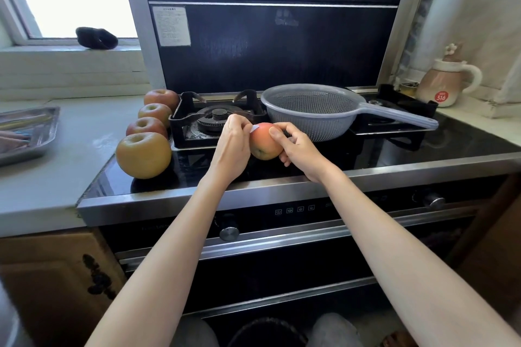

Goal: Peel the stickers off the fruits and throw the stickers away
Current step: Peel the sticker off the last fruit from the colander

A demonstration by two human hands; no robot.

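Reddish apple [264, 141] upright, sticker [254, 128] seemingly half-lifted

Kitchen items around the gas stove [220, 121]

A grey colander [310, 110] sits on the stove's right half, handle pointing right. Left of the stove, a metal tray [42, 132] lies on the table [84, 121]. Right of it stands a pink kettle [448, 84]; a dark scrubber [97, 38] rests on the windowsill behind-left.

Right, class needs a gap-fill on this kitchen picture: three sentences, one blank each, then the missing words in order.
1. The right hand holds an apple while the left hand pinches a white ____ at its top.
2. ____ other apples lie in a row left of the burner.
3. The grey colander on the stove holds ____.

Missing words: sticker; four; nothing
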